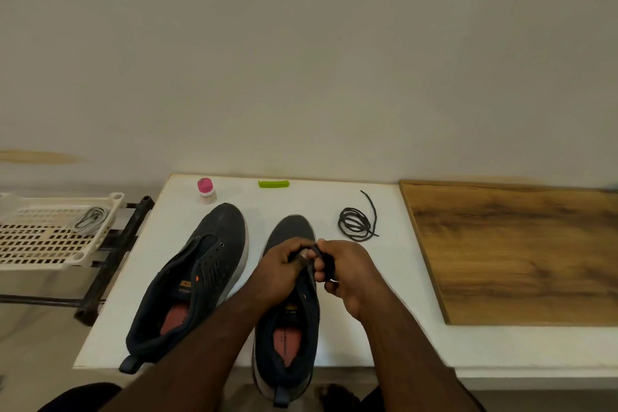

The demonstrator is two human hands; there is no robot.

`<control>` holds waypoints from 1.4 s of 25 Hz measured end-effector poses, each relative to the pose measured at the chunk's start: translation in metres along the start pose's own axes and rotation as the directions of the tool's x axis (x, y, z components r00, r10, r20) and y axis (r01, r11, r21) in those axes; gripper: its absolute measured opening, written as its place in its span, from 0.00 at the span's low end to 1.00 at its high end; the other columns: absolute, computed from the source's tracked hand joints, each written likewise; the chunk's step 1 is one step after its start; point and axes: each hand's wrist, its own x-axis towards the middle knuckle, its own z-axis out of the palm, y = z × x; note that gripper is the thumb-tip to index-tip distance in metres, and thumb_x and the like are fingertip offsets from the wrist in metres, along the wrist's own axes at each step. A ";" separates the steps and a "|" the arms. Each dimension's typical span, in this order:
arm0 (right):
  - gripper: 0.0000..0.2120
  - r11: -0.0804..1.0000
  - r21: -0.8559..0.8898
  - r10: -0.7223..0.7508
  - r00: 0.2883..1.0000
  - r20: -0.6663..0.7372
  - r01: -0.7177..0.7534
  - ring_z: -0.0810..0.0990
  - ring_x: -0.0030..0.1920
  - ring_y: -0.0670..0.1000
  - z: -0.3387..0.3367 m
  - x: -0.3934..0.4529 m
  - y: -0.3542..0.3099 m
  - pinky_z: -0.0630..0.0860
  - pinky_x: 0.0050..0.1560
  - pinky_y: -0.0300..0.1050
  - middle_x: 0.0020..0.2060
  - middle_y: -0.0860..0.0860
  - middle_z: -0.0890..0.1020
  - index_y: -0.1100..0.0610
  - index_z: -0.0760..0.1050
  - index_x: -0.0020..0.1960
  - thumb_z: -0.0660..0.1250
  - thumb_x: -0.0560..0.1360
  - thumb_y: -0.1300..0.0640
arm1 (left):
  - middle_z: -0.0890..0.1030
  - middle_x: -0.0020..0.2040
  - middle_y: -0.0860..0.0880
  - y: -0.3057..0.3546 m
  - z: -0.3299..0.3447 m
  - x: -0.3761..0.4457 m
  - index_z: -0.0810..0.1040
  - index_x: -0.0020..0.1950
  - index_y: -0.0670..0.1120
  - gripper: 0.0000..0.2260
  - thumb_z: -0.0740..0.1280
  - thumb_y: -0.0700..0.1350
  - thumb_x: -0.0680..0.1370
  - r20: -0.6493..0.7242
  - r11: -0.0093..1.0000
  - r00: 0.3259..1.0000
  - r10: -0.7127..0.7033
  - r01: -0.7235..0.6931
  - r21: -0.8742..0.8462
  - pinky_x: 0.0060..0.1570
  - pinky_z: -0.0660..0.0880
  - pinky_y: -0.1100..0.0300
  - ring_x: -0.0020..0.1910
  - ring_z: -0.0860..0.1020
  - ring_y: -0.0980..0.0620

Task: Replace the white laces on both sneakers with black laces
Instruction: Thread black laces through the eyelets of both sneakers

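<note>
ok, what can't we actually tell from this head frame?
- Head view: right sneaker eyelets, hidden by both hands, so lacing progress is unknown.
- Black lace bunched in the right hand; its ends are hidden by the fingers. The left hand pinches it.
- Small bottle label: too small to read.
- Laces in the crate: count unclear, crate cut off at left edge.

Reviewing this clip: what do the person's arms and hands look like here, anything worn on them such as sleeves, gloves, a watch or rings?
Both forearms are bare right down to the bottom edge of the head view; no sleeve or cuff shows. The left hand and the right hand are ungloved. No watch, band or bracelet shows on either wrist, and no ring is visible on the fingers that can be seen.
</note>
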 end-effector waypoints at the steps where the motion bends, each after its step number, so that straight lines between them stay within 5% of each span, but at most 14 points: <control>1: 0.15 1.000 -0.018 -0.012 1.000 -0.016 0.011 0.76 0.32 0.47 0.001 0.000 0.000 0.70 0.36 0.42 0.32 0.50 0.81 0.57 0.82 0.44 0.61 0.83 0.53 | 0.82 0.49 0.54 0.000 0.000 0.000 0.81 0.55 0.50 0.09 0.60 0.42 0.84 -0.015 1.000 1.000 -0.007 0.007 -0.007 0.54 0.75 0.64 0.50 0.80 0.58; 4: 0.10 0.988 0.016 -0.148 0.970 -0.192 0.154 0.81 0.38 0.49 0.000 0.002 -0.002 0.75 0.39 0.44 0.37 0.51 0.84 0.57 0.80 0.47 0.62 0.82 0.56 | 0.82 0.47 0.51 -0.001 0.000 0.002 0.80 0.51 0.47 0.09 0.60 0.43 0.84 -0.067 0.999 0.997 -0.050 0.049 -0.014 0.56 0.76 0.55 0.49 0.79 0.53; 7: 0.11 0.884 0.111 -0.382 0.837 -0.391 0.455 0.85 0.48 0.47 -0.004 0.002 -0.005 0.79 0.45 0.44 0.44 0.48 0.87 0.52 0.81 0.50 0.61 0.84 0.54 | 0.82 0.47 0.52 -0.002 0.000 0.002 0.80 0.49 0.48 0.11 0.59 0.46 0.84 -0.092 0.986 0.984 -0.153 0.146 -0.082 0.57 0.76 0.51 0.50 0.79 0.51; 11: 0.13 0.788 0.170 -0.500 0.776 -0.386 0.592 0.85 0.50 0.51 -0.003 0.000 -0.002 0.81 0.46 0.42 0.45 0.51 0.87 0.54 0.82 0.51 0.60 0.84 0.52 | 0.82 0.48 0.54 0.006 -0.007 0.005 0.80 0.49 0.54 0.09 0.61 0.50 0.83 -0.108 0.980 0.978 -0.181 0.170 -0.099 0.49 0.77 0.58 0.49 0.80 0.55; 15: 0.16 0.805 0.116 -0.491 0.762 -0.422 0.582 0.85 0.47 0.51 -0.001 0.004 -0.001 0.81 0.49 0.45 0.42 0.52 0.86 0.57 0.83 0.47 0.61 0.83 0.49 | 0.83 0.41 0.54 0.025 -0.026 0.015 0.82 0.49 0.54 0.08 0.63 0.51 0.82 -0.243 0.980 0.957 -0.160 0.125 -0.152 0.40 0.74 0.66 0.42 0.81 0.58; 21: 0.15 0.773 0.240 -0.381 0.733 -0.563 0.586 0.86 0.46 0.53 -0.009 0.003 -0.005 0.80 0.58 0.53 0.39 0.55 0.86 0.55 0.82 0.43 0.65 0.80 0.46 | 0.70 0.28 0.51 0.057 -0.061 0.025 0.78 0.40 0.48 0.09 0.71 0.50 0.78 -0.262 0.821 0.948 -0.182 0.000 -0.571 0.49 0.80 0.49 0.29 0.73 0.53; 25: 0.11 0.733 0.316 -0.274 0.686 -0.674 0.602 0.85 0.48 0.55 -0.018 0.005 -0.007 0.78 0.63 0.58 0.36 0.50 0.86 0.53 0.81 0.45 0.65 0.82 0.49 | 0.72 0.31 0.52 0.059 -0.087 0.023 0.82 0.52 0.46 0.06 0.70 0.47 0.78 -0.288 0.834 0.944 -0.160 -0.026 -0.551 0.45 0.81 0.55 0.31 0.74 0.55; 30: 0.10 0.669 0.301 -0.284 0.608 -0.742 0.680 0.85 0.46 0.50 -0.024 0.008 -0.006 0.79 0.61 0.52 0.39 0.48 0.86 0.52 0.80 0.47 0.64 0.83 0.51 | 0.77 0.36 0.49 0.034 -0.115 0.011 0.81 0.60 0.47 0.09 0.64 0.43 0.83 -0.383 0.782 0.892 -0.241 -0.056 -0.621 0.45 0.81 0.54 0.37 0.79 0.52; 32: 0.09 0.680 0.260 -0.297 0.581 -0.758 0.686 0.86 0.47 0.48 -0.024 0.009 -0.006 0.79 0.60 0.49 0.42 0.49 0.87 0.51 0.80 0.48 0.63 0.83 0.51 | 0.76 0.33 0.50 0.024 -0.117 0.006 0.81 0.59 0.45 0.09 0.64 0.46 0.82 -0.417 0.818 0.853 -0.314 0.021 -0.574 0.45 0.79 0.51 0.34 0.78 0.52; 35: 0.09 0.700 0.216 -0.329 0.576 -0.748 0.681 0.85 0.45 0.45 -0.023 0.010 -0.005 0.81 0.57 0.48 0.44 0.52 0.86 0.52 0.81 0.53 0.62 0.83 0.52 | 0.78 0.34 0.55 0.018 -0.116 0.001 0.80 0.51 0.51 0.09 0.66 0.55 0.80 -0.445 0.986 0.881 -0.159 0.164 -0.027 0.41 0.74 0.58 0.37 0.78 0.53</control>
